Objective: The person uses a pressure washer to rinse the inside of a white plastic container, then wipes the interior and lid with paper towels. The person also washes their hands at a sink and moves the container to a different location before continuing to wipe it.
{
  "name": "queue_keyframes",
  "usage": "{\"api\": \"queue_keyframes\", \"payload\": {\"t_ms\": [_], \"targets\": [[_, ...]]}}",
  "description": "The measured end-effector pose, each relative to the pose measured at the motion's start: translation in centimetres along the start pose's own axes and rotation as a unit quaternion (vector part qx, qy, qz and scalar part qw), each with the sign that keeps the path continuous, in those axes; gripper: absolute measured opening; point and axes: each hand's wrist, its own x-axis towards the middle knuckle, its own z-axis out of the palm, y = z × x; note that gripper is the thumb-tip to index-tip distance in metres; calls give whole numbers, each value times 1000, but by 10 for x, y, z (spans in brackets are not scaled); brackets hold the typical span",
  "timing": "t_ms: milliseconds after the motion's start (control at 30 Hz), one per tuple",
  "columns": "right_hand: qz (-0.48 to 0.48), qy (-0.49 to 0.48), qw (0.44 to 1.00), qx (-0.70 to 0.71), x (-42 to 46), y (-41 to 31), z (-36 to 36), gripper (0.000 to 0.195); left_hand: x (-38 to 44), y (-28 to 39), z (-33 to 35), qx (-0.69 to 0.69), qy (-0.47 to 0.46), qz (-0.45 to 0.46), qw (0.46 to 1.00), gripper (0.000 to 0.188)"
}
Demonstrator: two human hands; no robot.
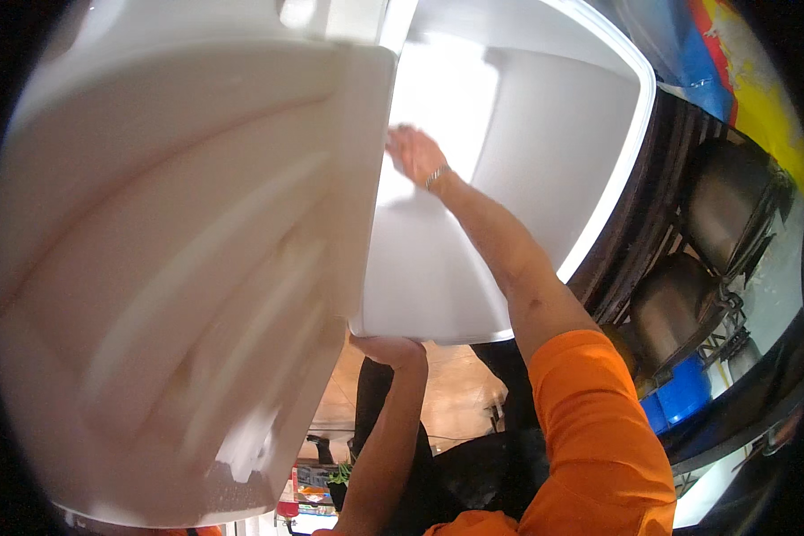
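A large white molded plastic shell (194, 254) with curved ridges fills the left of the head view. Beside it lies a deep white open box or bin (549, 120), brightly lit inside. My right hand (417, 153), with a metal bracelet at the wrist, reaches into this box near the shell's edge; it is blurred, and its fingertips are partly hidden. My left hand (392, 350) is under the box's near lower edge, palm side against it, with its fingers hidden behind the white parts. Orange sleeve fabric covers my right upper arm.
At the right stand dark rounded containers (673, 308) and a blue object (683, 392). A yellow, red and blue sheet or bag (760, 94) is at the upper right. Below are a tiled floor (459, 388), a potted plant (339, 477) and a red cylinder (287, 502).
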Motion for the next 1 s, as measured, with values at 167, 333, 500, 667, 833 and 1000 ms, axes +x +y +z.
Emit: {"api": "queue_keyframes", "payload": {"t_ms": [167,333,500,667,833,1000], "targets": [[2,33,999,23,-34,52,21,43,-6,-7,7,-20,-25,-49,998,51],[179,237,954,44,93,89,-85,48,-4,2,6,-7,15,1,1000,52],[59,85,994,-41,37,35,-13,48,-26,34,40,28,55,-12,998,56],[9,-116,990,81,-54,-32,34,43,-3,19,11,-63,0,-46,997,61],[269,190,943,55,5,119,-36,41,-12,13,20,18,9,-34,999,59],[171,218,959,-54,19,130,-27,38,-13,13,21,4,1,-24,1000,58]]}}
